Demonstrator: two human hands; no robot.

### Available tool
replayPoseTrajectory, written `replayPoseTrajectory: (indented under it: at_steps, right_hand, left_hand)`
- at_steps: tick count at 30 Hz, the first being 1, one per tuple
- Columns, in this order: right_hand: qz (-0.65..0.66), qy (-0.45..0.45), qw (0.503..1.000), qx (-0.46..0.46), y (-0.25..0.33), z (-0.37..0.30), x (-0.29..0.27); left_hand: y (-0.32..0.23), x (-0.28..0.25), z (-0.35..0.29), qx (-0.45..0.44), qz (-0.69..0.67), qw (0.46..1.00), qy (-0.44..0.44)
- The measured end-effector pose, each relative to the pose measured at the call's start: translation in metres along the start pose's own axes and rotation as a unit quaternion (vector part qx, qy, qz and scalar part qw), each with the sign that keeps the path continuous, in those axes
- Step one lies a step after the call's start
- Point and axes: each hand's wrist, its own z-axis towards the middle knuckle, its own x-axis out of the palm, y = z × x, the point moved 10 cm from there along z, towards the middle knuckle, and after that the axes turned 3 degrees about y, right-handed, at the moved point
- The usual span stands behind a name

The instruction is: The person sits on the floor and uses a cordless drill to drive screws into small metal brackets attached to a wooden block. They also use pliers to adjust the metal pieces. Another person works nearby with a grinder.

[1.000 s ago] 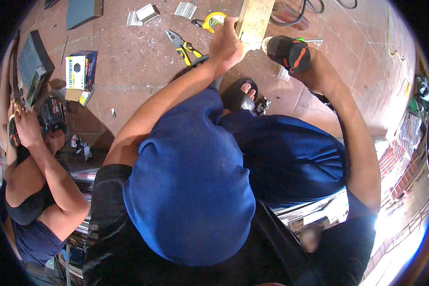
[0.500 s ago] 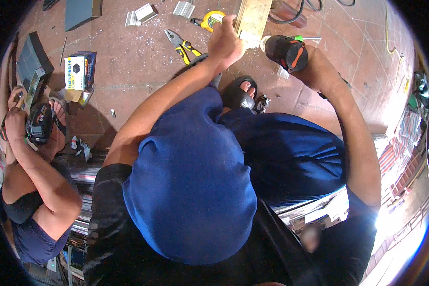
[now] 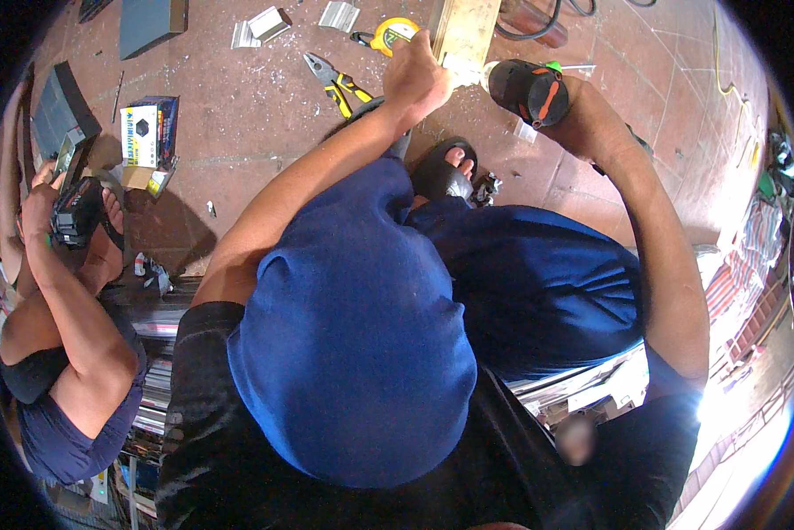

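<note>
My left hand grips the near end of a pale wooden board, its thumb along the left edge. The other fingers are mostly hidden under or behind the wood. Beside that end, my right hand is wrapped round a black and orange power drill. The drill's front points left at the board's end, close to my left fingertips. Something whitish and small shows there, too bright to make out. Left of my left hand lie a yellow tape measure and yellow-and-black pliers.
On the left a co-worker holds a metal piece near a black power tool. Small boxes, dark grey panels and metal offcuts lie on the tiled floor. A dark cable curls beyond the board.
My drill has shifted slightly up and left; my left hand stays on the board. The co-worker's hands have moved a little up and to the right with the metal piece.
</note>
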Motion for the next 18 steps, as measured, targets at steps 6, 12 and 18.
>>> replayPoseTrajectory:
  at_steps: [6,12,18]
  right_hand:
    - [0.000,0.003,1.000,0.001,0.0008,0.0010,-0.0011]
    - [-0.007,-0.004,1.000,0.009,0.0014,-0.0002,-0.0027]
    - [-0.020,0.001,1.000,0.014,0.0015,0.0015,-0.0017]
  left_hand:
    - [0.0013,0.0033,0.0028,-0.002,0.015,1.000,0.019]
    - [-0.0041,-0.0002,0.0013,0.033,0.005,0.999,-0.002]
    - [0.0047,0.0070,0.0038,0.041,-0.001,0.999,-0.020]
